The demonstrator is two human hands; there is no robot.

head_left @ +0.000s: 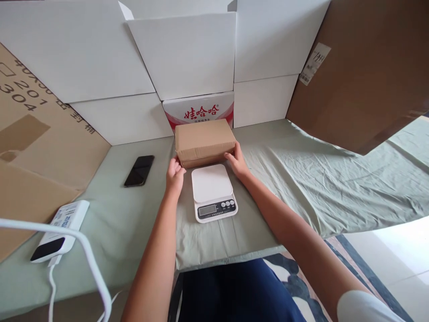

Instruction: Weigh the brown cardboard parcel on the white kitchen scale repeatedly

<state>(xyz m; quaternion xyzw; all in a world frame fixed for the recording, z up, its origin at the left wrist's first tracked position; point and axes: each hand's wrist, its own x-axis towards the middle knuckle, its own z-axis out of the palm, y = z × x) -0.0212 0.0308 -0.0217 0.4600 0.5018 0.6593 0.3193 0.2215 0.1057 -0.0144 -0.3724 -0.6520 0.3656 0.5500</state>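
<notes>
A closed brown cardboard box [206, 136] is held between my two hands, just behind a white kitchen scale [212, 183]. My left hand [175, 175] grips its lower left corner, thumb in front. At the lower right corner, my right hand [237, 160] has its thumb on the front face and its other fingers along the side. The scale lies flat with its display and buttons toward me, and nothing sits on its platform. Whether the box's underside touches the cloth is hidden.
Left of the box, a black phone [139, 171] lies on the green cloth [288, 179]. A white power strip [63, 228] with a white cable [90, 255] is at the near left. White panels [187, 53] and large cardboard sheets [362, 71] wall the back and sides.
</notes>
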